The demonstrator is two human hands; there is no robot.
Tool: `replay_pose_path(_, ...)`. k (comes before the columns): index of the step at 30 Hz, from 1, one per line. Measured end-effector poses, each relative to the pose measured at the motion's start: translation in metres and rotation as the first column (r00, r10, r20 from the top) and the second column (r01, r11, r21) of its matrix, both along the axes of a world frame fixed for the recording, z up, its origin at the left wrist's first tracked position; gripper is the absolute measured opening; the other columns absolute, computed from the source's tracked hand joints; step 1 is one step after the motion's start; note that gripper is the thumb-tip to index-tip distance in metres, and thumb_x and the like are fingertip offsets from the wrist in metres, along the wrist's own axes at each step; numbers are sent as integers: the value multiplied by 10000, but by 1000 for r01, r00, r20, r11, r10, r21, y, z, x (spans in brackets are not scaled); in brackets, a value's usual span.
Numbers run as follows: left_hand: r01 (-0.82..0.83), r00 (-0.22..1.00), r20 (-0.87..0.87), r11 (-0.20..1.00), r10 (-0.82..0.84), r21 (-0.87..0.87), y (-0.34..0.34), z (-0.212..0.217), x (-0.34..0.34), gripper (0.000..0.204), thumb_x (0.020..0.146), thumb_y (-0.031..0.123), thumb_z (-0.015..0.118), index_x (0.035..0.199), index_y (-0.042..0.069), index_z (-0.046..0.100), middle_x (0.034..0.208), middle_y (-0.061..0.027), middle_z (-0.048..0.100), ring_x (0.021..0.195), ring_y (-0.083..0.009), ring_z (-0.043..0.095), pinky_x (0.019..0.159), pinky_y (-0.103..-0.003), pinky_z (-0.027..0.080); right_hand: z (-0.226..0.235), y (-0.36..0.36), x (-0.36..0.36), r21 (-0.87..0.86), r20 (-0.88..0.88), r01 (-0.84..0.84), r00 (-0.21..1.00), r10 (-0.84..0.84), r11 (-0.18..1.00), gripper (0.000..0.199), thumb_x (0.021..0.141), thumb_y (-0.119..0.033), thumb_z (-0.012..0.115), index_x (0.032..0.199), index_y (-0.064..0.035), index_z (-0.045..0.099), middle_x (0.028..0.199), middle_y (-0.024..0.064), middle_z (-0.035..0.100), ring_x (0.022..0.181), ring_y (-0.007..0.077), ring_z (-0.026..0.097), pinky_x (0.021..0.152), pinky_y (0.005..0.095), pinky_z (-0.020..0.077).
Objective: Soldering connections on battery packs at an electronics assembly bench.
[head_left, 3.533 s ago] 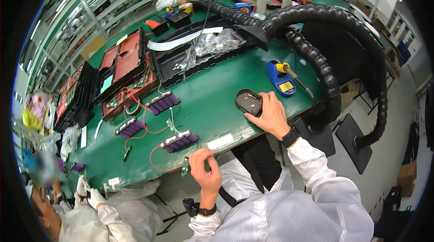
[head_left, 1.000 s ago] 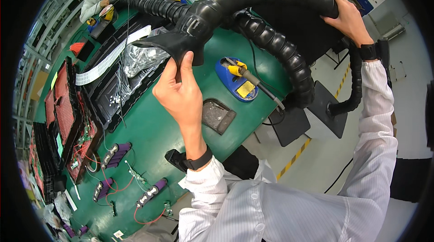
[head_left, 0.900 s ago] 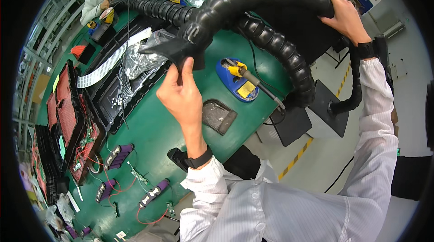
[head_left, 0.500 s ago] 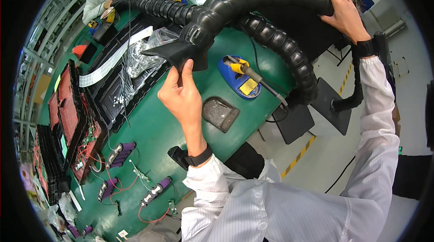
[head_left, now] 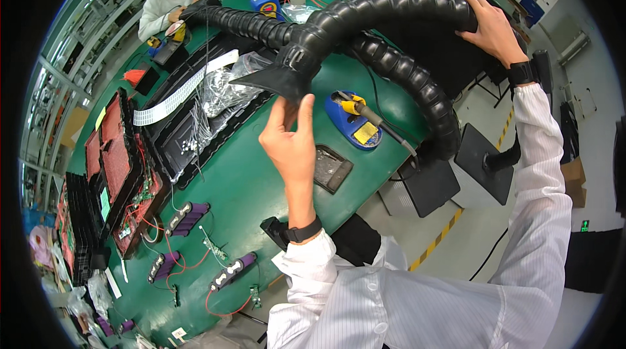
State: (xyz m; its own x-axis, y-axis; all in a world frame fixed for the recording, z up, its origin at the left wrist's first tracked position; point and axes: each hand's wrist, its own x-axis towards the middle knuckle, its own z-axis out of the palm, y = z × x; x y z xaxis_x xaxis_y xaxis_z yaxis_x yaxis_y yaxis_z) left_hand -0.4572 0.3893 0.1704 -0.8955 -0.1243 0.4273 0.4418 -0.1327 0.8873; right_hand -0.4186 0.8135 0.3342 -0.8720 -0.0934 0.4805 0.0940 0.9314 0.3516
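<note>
Head view: left hand (head_left: pixel 290 143) at the lower edge of a flared nozzle (head_left: pixel 282 78), thumb and fingertips pinched on it. Right hand (head_left: pixel 490 28) clamped around the far bend of the black corrugated hose (head_left: pixel 385 8), thumb and fingers on opposite sides. Hose arches above the green table (head_left: pixel 261 186). Under it, a soldering iron (head_left: pixel 385 126) in a blue stand (head_left: pixel 338 117); shallow black tray (head_left: pixel 334 165) just beside left wrist. Purple battery pack (head_left: pixel 233 272) lies near the table's edge.

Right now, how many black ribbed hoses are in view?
2: one hose arches between left hand and right hand; the second hose runs behind it toward the co-worker. More may be hidden.
</note>
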Motion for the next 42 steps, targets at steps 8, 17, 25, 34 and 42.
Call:
replay_pose_path(8,-201,979,-73,969,193,-144,-4,11,8,267,918,103,827,1111,-63,747,944,-161,806,865,-202,793,824,-311,590,1,-10,-5,-60,-50,-101,994,98,993,807,739,-245,906,1443,-91,541,1243,186,673,1133,434,661,976,484,541)
replay_pose_path(17,-296,952,-114,951,285,-90,7,12,18,125,941,56,772,937,-58,721,799,-166,756,742,-238,788,640,-315,574,1,16,-10,-104,51,-8,999,14,995,773,832,-204,852,1505,-93,490,1348,220,646,1220,456,640,1008,492,529)
replay_pose_path(25,-334,926,-228,935,302,-117,4,11,20,73,947,10,744,1002,-37,730,809,-162,733,647,-265,710,568,-344,528,-4,34,-16,-34,51,15,999,-14,999,778,837,-194,847,1514,-64,487,1351,224,639,1220,449,641,1009,474,532)
replay_pose_path(34,-348,905,-309,928,294,-136,-2,25,15,61,952,24,730,989,-22,715,765,-137,688,548,-258,607,492,-350,454,-7,41,-21,25,46,-2,999,1,1000,763,841,-180,841,1504,-70,480,1368,219,635,1222,446,635,1029,477,519)
replay_pose_path(42,-307,933,-223,948,283,-83,1,8,21,94,977,50,721,924,-17,681,746,-136,685,572,-255,647,492,-339,454,-7,45,-21,8,73,26,997,-27,1000,795,849,-165,841,1536,-60,456,1366,213,623,1220,443,631,1021,473,519)
